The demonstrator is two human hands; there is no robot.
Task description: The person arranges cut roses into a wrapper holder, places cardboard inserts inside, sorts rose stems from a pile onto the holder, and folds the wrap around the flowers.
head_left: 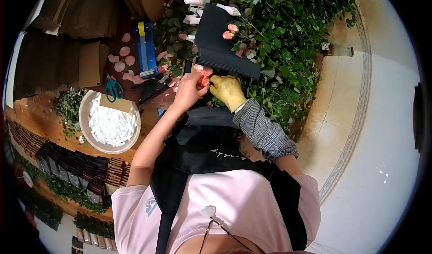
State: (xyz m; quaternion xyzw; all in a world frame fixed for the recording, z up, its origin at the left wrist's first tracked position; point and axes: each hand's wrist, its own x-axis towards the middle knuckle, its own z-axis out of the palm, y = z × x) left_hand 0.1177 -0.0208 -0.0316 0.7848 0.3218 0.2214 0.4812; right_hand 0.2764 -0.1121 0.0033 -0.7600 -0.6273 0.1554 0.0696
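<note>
My bare left hand (190, 92) is closed around pink roses (203, 80), its fingertips on the petals. Close beside it on the right, my right hand (227, 91) wears a yellow glove, its fingers curled in against the blooms; what they grip is hidden. Just beyond both hands lies a black ribbed board (220, 42) with two pink rosebuds (228, 35) on it. White netted flower heads (228, 10) stick out near its far edge. A second black ribbed edge (210, 117) runs along my apron.
Leafy stems (283, 51) pile up on the right. At left are a blue tape dispenser (146, 51), loose petals (124, 51), teal scissors (114, 90), a black tool (153, 87) and a bowl (84, 128) of white tubes. Cardboard (49, 65) is stacked far left; a bottle (338, 50) stands right.
</note>
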